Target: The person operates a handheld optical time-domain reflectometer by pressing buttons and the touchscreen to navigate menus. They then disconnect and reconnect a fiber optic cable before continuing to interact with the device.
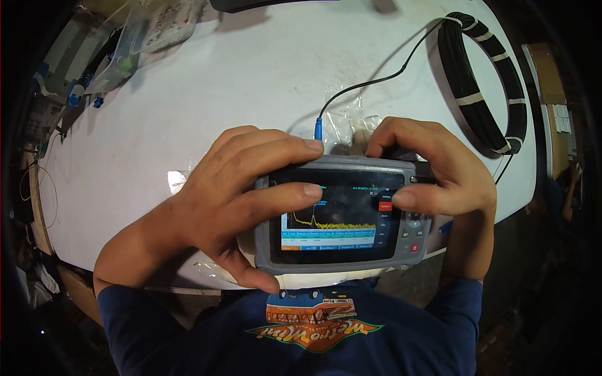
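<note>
A handheld OTDR tester (342,258) in a grey rubber case faces up, its lit screen showing a yellow trace and a table below it. My left hand (229,182) holds its left end; one finger reaches across the screen, another rests at the top edge by the plug, and the thumb is at the lower left corner. Around the right end is my right hand (448,166), its thumb over the screen's right side menu, fingers curled behind the top edge. A blue connector (318,130) on a black cable (370,82) meets the tester's top edge.
A coil of black cable (467,75), bound with white ties, lies at the right of the white table (251,75). Clear plastic bags (351,122) sit behind the tester. At the left are a plastic container (166,25) and blue-ended parts (75,97). Cardboard boxes (544,75) stand beyond the right edge.
</note>
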Tool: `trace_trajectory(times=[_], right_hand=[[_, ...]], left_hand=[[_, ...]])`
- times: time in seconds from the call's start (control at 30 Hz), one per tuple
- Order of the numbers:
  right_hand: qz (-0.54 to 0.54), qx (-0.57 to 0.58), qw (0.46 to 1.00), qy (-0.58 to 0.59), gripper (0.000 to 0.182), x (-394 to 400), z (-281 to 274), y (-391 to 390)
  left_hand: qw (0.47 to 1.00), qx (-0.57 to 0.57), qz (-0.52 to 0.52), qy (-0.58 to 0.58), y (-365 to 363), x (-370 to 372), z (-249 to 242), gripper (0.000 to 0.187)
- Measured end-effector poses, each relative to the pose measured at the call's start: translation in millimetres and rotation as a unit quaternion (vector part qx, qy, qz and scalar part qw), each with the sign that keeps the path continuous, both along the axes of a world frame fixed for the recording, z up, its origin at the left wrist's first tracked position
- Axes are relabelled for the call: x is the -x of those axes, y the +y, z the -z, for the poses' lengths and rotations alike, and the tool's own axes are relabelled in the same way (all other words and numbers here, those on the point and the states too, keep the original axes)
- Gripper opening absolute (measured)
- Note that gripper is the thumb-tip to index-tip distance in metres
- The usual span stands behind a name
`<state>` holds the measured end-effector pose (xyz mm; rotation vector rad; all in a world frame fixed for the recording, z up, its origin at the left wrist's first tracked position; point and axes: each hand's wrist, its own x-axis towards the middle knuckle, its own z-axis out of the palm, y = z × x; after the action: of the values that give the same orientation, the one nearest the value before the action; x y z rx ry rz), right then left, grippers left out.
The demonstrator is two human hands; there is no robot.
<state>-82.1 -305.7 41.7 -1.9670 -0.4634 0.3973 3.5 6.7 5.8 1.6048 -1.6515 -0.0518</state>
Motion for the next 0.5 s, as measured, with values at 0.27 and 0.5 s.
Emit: trace_trajectory(times=[0.27, 0.5], right_hand=[[-0.02, -0.03, 0.999, 0.004, 0.051, 0, 5, -6], [-0.062, -0.007, 0.998, -0.016, 0.062, -2, 5, -12]], left_hand=[[1.0, -0.004, 0.0, -0.002, 1, -1, -1, 0.094], [1.0, -0.006, -0.001, 0.001, 2, 0, -1, 0.095]])
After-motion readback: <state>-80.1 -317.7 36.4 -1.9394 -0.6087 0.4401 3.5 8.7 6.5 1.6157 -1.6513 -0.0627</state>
